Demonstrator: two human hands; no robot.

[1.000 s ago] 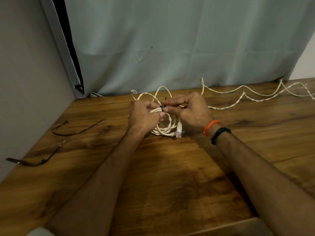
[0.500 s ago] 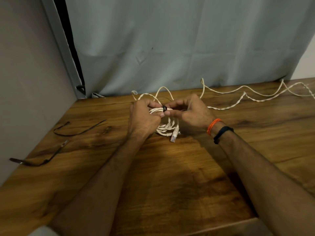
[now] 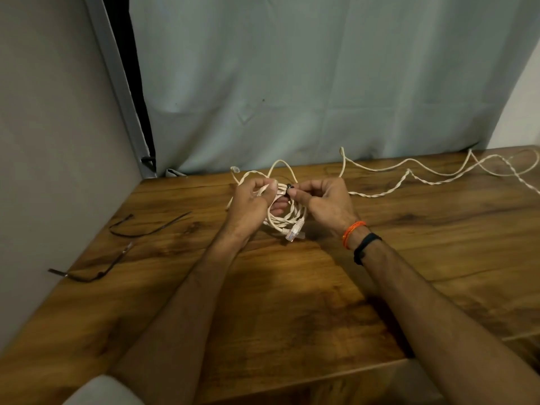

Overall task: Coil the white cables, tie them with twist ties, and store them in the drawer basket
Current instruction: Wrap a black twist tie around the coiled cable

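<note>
both hands [image 3: 292,200] pinch twist tie [image 3: 289,187] on coiled cable [image 3: 287,219].

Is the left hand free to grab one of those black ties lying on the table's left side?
Probably not yet: the left hand grips the coiled cable. The nearer tie lies unobstructed on bare table.

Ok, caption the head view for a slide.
Both hands fasten a black twist tie around a coiled white cable.
</note>
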